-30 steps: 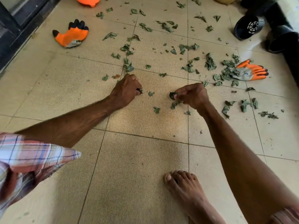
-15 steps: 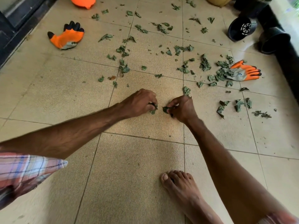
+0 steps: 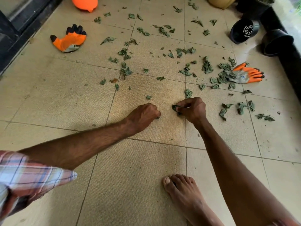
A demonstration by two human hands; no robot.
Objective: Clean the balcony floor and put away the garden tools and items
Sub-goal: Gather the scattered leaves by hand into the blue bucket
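Dry green leaves lie scattered over the beige tiled floor, thickest towards the far right. My right hand pinches a small bunch of green leaves just above the tile. My left hand is curled into a fist close beside it, knuckles down, with a scrap of leaf showing at its fingertips. One orange and black garden glove lies at the far left. A second orange and grey glove lies at the right among leaves.
Two black plastic pots lie on their sides at the far right by a dark ledge. An orange object sits at the top left, near a dark door frame. My bare foot rests on the near tiles.
Both hands came together near the middle tile and gathered leaves from it. The loose leaves that lay between them a second ago are now in my hands.
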